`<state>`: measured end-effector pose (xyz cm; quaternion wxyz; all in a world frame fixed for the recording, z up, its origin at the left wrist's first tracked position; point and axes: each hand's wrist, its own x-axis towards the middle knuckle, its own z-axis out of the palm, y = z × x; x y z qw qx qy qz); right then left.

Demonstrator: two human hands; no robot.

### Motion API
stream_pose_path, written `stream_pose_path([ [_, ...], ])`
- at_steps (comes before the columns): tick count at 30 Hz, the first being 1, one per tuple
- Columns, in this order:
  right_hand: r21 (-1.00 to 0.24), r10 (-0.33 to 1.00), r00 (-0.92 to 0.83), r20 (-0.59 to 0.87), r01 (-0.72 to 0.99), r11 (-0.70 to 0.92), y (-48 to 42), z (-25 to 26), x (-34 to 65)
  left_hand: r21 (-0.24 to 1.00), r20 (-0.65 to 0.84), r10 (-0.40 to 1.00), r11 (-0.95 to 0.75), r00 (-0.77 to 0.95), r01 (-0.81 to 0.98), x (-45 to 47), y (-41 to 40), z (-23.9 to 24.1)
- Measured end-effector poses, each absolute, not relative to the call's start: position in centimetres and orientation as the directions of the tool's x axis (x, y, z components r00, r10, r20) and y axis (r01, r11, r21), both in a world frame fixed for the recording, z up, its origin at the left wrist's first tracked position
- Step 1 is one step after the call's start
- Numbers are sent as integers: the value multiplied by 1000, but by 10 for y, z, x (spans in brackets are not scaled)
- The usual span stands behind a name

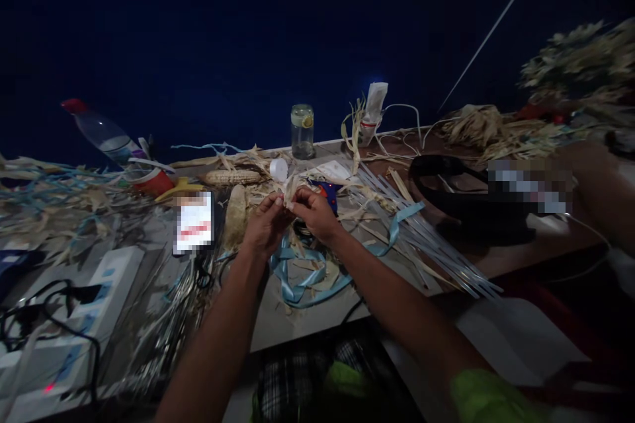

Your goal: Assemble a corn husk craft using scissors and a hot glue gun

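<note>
Over the middle of the table, my left hand (262,221) and my right hand (316,210) meet, fingers closed. Between their fingertips they pinch a pale strip of dried corn husk (292,190). A light blue ribbon (325,258) lies in loops under my hands and trails to the right. Behind my right hand sits a blue and red object (327,193) that I cannot make out, partly hidden. A corn cob (232,177) and a white round cap (278,169) lie just beyond my left hand.
A glass jar (302,132) stands at the back. Clear thin sticks (421,231) fan out to the right, near a black curved object (461,198). On the left are a lit phone (193,223), a power strip (106,304) and a tilted bottle (106,135). Another person's arm (595,192) reaches in at right.
</note>
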<state>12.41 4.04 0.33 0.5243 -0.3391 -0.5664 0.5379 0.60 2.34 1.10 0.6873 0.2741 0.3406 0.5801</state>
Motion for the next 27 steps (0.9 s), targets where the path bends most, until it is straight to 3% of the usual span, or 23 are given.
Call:
stream_pose_path([
  [12,-964,925,-273,266,-56,260,45,1,133,780,-111,973,212,203,-589,4,23,8],
  [27,-944,922,-209,325,-6,331,45,3,135,833,-83,984,157,160,-530,3,24,4],
])
